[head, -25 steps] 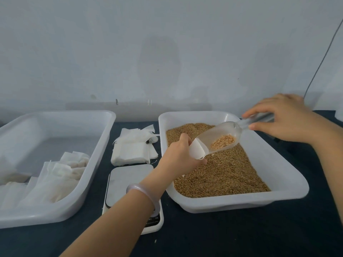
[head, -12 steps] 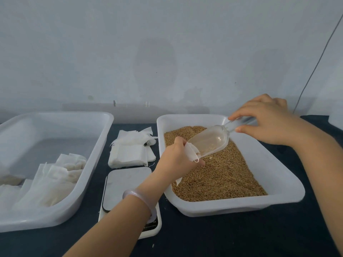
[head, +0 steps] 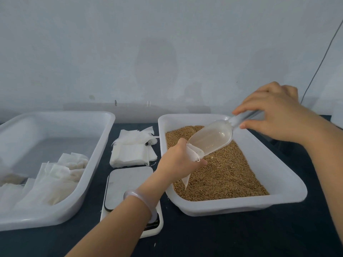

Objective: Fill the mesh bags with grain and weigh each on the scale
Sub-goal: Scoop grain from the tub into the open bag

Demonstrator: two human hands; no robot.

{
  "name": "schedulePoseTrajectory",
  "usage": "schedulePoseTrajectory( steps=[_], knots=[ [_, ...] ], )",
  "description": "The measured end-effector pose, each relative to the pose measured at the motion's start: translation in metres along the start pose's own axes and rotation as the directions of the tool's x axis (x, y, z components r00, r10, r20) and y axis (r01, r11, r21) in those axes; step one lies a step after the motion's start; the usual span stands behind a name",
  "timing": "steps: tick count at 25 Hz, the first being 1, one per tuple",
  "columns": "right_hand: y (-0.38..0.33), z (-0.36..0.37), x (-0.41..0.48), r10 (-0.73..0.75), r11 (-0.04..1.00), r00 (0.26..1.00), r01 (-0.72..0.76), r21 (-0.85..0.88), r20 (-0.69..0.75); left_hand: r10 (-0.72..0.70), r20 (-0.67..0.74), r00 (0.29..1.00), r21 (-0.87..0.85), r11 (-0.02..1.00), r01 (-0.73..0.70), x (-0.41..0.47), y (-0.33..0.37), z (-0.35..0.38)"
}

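Over the grain (head: 226, 175), left hand (head: 176, 161) pinches mesh bag (head: 193, 154); right hand (head: 274, 114) grips scoop (head: 213, 139) (tilted).

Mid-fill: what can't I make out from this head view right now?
1. Readout of the white digital scale: head view, the left forearm covers it.
2. Grain level in the white mesh bag: head view, the left hand wraps round it.
3. Count of bags in the left white plastic tray: head view, cut off by the frame's left edge.
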State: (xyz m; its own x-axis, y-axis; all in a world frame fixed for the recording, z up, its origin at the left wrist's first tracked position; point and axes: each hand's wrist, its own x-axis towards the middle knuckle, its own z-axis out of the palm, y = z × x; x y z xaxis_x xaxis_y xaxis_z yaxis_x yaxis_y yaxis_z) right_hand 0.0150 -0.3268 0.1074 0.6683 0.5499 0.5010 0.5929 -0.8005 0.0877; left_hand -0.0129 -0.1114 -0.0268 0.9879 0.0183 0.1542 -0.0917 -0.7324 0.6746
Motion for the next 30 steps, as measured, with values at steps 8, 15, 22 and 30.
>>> schedulePoseTrajectory(
  steps=[8, 15, 22, 30],
  knots=[
    [0.032, 0.021, -0.018, 0.237, 0.948, 0.957, -0.265, 0.174, 0.168, 0.033, -0.149, 0.988, 0.021, 0.999, -0.03, -0.006, -0.001, 0.006],
    [0.003, 0.102, -0.04, 0.163, 0.981, 0.927, -0.189, 0.046, 0.337, -0.051, -0.228, 0.972, -0.128, 0.992, 0.022, -0.005, -0.005, 0.003],
    [0.002, 0.119, -0.056, 0.219, 0.923, 0.911, -0.309, 0.227, 0.35, -0.033, -0.192, 0.981, -0.147, 0.989, 0.004, -0.007, -0.006, 0.001],
    [0.02, 0.091, -0.065, 0.322, 0.897, 0.887, -0.398, 0.193, 0.33, -0.008, -0.133, 0.991, -0.134, 0.991, -0.01, -0.008, -0.008, 0.001]
  ],
)
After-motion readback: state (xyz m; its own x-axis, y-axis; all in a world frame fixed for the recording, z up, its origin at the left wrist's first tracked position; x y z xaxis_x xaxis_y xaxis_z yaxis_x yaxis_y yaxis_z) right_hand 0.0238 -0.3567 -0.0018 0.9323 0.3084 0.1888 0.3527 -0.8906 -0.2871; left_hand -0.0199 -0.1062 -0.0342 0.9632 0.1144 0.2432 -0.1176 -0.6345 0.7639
